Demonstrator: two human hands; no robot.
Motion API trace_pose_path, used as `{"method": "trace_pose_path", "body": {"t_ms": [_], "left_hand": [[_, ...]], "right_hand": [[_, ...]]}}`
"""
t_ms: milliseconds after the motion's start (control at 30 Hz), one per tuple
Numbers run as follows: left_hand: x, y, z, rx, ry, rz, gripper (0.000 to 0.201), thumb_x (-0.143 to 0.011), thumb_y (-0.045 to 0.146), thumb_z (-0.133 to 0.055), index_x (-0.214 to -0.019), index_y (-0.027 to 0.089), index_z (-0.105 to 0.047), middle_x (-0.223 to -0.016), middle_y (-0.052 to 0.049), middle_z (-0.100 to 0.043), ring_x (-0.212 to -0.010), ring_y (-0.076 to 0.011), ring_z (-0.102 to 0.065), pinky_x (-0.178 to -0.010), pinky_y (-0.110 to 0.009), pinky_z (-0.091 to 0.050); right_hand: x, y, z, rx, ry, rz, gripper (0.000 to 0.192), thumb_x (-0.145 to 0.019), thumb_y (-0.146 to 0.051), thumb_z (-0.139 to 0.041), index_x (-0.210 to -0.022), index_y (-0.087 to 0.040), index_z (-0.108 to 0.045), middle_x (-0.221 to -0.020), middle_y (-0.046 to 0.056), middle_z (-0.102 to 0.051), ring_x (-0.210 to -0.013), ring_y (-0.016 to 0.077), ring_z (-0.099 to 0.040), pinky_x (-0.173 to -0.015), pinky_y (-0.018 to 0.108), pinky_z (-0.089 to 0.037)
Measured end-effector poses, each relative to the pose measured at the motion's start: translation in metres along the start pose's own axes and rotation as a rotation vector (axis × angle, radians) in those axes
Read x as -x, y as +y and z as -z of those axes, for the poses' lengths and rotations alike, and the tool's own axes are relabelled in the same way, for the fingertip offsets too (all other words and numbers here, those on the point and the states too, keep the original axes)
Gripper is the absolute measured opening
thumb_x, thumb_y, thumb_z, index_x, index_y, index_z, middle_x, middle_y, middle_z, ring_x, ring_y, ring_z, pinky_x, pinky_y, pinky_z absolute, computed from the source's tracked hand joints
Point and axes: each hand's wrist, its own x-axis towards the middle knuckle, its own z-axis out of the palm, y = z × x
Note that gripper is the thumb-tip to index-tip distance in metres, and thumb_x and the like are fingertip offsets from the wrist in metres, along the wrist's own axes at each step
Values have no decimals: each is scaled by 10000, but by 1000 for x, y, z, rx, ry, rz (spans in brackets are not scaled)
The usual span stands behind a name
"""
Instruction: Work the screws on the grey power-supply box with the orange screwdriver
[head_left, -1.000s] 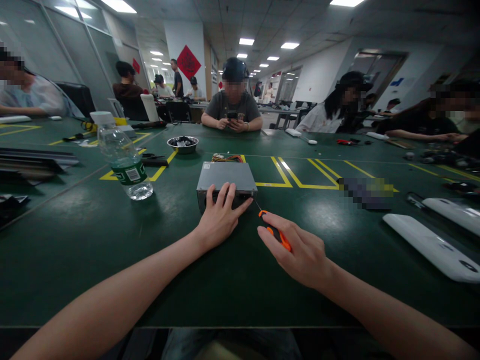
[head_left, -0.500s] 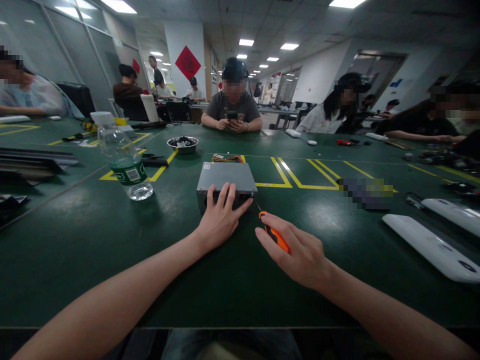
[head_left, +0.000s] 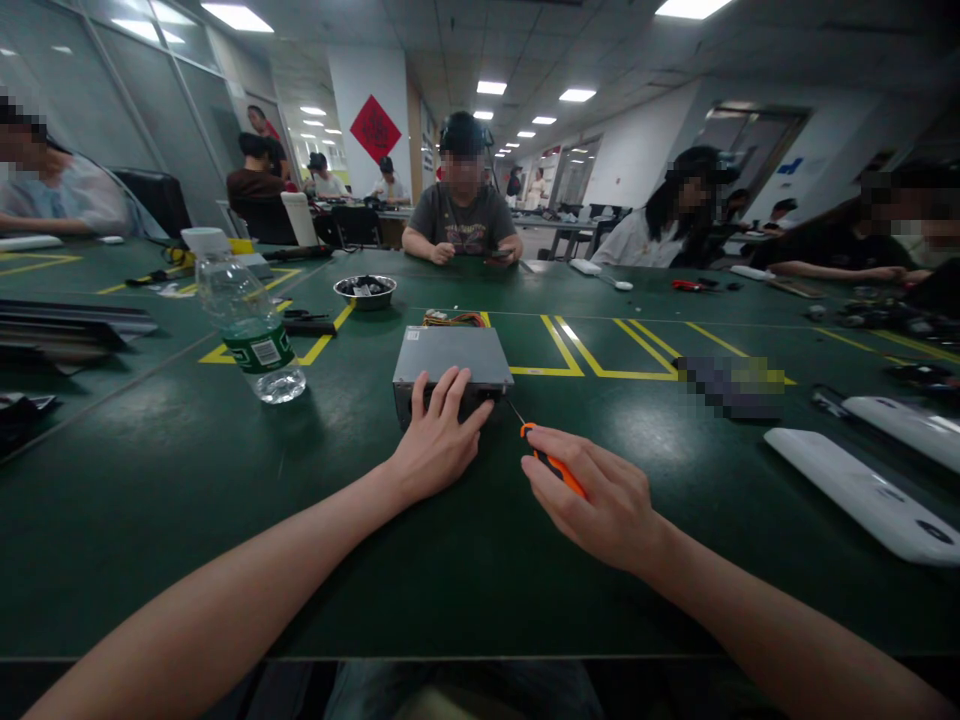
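A grey metal computer power supply (head_left: 454, 352) lies on the green table, with its bundle of coloured wires (head_left: 454, 319) at the far side. My left hand (head_left: 439, 440) braces it, fingertips over the near top edge and thumb against the front face, covering part of that face. In my right hand (head_left: 592, 490) is an orange and black screwdriver (head_left: 561, 472), gripped between thumb and fingers. Its thin shaft points up and left to the front right corner of the power supply; whether the tip touches a screw is too small to tell.
A water bottle (head_left: 259, 345) stands to the left, near a metal bowl (head_left: 365, 291) of small parts. Dark panels (head_left: 71, 330) lie at far left. White plastic covers (head_left: 862, 490) lie at right. Across the table sits a person (head_left: 461, 215) with a phone.
My left thumb has drawn in to the left along the front face. My right hand and the screwdriver handle have shifted slightly right. The person opposite has lowered the phone to one side.
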Motion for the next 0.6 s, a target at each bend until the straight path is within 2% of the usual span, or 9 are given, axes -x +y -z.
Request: {"method": "trace_pose_path", "body": {"t_ms": [367, 600], "left_hand": [[-1, 5, 2, 80, -21, 75, 444, -761, 187, -512, -1205, 201, -504, -1365, -160, -256, -1309, -336, -186, -1052, -566, -77], [-2, 5, 3, 113, -29, 93, 482, -716, 137, -526, -1192, 212, -515, -1371, -139, -253, -1303, -341, -185, -1051, -572, -78]], "right_hand": [[-3, -4, 0, -9, -5, -4, 265, -760, -134, -573, -1018, -173, -527, -997, 125, -622, -979, 217, -601, -760, 310, -517], [-4, -3, 6, 98, 8, -4, 301, -768, -153, -612, -1056, -176, -530, -1018, 114, -646, -926, 170, -625, -741, 234, -498]]}}
